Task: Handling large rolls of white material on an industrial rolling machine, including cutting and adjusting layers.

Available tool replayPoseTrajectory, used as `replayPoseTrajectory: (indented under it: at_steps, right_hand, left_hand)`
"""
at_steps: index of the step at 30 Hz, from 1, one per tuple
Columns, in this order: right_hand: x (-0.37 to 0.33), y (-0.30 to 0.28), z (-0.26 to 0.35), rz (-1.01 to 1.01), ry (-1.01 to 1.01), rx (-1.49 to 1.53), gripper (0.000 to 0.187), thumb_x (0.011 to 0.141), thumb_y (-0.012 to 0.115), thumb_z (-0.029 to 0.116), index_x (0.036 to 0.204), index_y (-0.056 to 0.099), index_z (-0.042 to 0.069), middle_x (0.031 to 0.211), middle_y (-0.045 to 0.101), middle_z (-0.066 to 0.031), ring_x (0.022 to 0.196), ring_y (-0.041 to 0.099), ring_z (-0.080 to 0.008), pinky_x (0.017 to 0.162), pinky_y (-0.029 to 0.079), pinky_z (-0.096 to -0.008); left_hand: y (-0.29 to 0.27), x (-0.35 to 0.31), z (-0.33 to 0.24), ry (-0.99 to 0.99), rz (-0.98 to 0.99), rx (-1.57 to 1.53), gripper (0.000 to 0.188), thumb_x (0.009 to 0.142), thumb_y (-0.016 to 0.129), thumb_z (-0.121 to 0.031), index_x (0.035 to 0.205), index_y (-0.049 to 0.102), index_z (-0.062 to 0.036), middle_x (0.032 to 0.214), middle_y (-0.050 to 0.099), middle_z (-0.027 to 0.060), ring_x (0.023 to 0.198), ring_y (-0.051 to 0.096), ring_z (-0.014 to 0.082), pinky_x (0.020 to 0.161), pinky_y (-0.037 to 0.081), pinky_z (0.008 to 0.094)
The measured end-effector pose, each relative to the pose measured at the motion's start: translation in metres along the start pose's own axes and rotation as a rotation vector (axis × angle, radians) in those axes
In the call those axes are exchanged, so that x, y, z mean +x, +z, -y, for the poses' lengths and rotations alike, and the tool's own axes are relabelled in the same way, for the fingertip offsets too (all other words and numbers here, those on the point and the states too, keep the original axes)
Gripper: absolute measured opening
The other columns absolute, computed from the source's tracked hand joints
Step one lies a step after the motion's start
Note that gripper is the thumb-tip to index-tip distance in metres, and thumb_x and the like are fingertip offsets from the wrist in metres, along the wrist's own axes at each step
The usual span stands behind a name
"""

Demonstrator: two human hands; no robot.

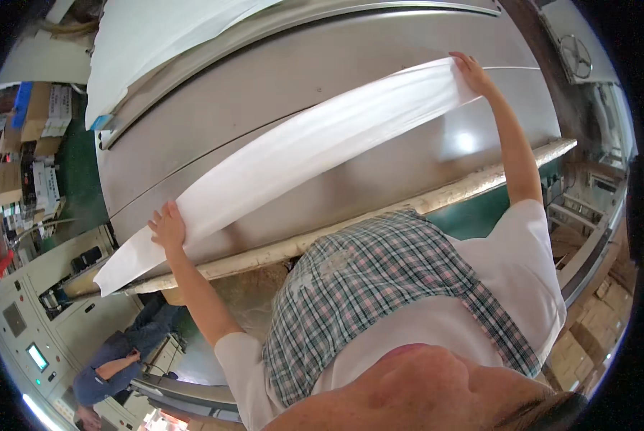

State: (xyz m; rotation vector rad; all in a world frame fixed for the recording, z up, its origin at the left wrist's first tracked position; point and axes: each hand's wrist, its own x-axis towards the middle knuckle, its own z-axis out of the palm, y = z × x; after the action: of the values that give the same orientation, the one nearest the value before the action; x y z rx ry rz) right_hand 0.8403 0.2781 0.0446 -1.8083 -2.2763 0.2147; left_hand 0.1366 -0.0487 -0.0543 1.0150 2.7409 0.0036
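Observation:
A long white strip of sheet material [315,140] stretches slantwise across a broad grey metal surface [264,118]; I cannot tell whether it is cloth or paper. Soft lengthwise creases run along it. My left hand [168,225] lies on the strip toward its near left end, fingers spread over it. The strip's left tip extends past that hand and over the table's front edge. At the far right end, my right hand [473,75] has its fingers bent over the strip's end, apparently gripping it; the thumb is partly hidden.
A metal bar [286,32] crosses the surface's far side, with white sheeting [149,39] beyond it. A pale, rough roll or padded rail [466,185] runs along the front edge. Left are stacked cartons [38,118], control cabinets [20,316] and another person [117,366]. A handwheel [575,57] stands far right.

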Motion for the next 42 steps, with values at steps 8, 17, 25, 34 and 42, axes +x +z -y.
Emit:
replayPoseTrajectory:
  at_steps: [8,17,25,34,42]
  right_hand:
    - [-0.074,-0.030,0.064,0.546,-0.106,0.399,0.040,0.089,0.042,0.030,0.122,0.042,0.008,0.114,0.048,-0.0080,0.105,0.042,-0.0175,0.091,0.033,-0.0294]
    - [-0.162,-0.048,0.130,0.624,-0.118,0.462,0.044,0.085,0.051,0.028,0.120,0.041,0.005,0.116,0.041,-0.0070,0.104,0.041,-0.0187,0.090,0.032,-0.0292]
    - [-0.166,-0.034,0.167,0.651,0.163,0.581,0.042,0.084,0.050,0.027,0.120,0.042,0.006,0.111,0.042,-0.0060,0.092,0.045,-0.0148,0.072,0.043,-0.0256]
    - [-0.172,0.037,0.169,0.513,0.149,0.841,0.034,0.084,0.050,0.018,0.116,0.045,0.007,0.103,0.049,-0.0054,0.085,0.051,-0.0138,0.069,0.046,-0.0262]
    - [-0.199,-0.019,0.079,-0.387,0.271,0.164,0.018,0.084,0.049,0.017,0.089,0.058,0.002,0.078,0.059,-0.0108,0.067,0.056,-0.0179,0.062,0.044,-0.0291]
  left_hand:
    - [0.027,-0.006,0.044,0.505,-0.592,-0.321,0.043,0.086,0.039,-0.027,0.126,0.039,-0.0111,0.129,0.034,0.0207,0.118,0.035,0.0326,0.095,0.028,0.0422]
    - [-0.002,-0.037,-0.170,0.889,-0.525,-0.681,0.033,0.083,0.043,-0.012,0.114,0.052,-0.0106,0.124,0.044,0.0121,0.116,0.039,0.0280,0.098,0.031,0.0347]
    - [0.007,-0.075,-0.288,1.234,-0.507,-0.836,0.030,0.076,0.051,-0.012,0.105,0.059,-0.0117,0.116,0.051,0.0117,0.106,0.048,0.0291,0.092,0.037,0.0388]
    - [0.017,-0.190,-0.285,1.746,-0.130,-0.873,0.034,0.068,0.062,-0.021,0.099,0.057,-0.0101,0.111,0.053,0.0124,0.107,0.048,0.0281,0.091,0.038,0.0404]
    - [-0.033,-0.176,-0.300,1.940,0.185,-0.669,0.018,0.078,0.056,-0.022,0.090,0.058,-0.0081,0.093,0.058,0.0097,0.084,0.056,0.0286,0.072,0.046,0.0371]
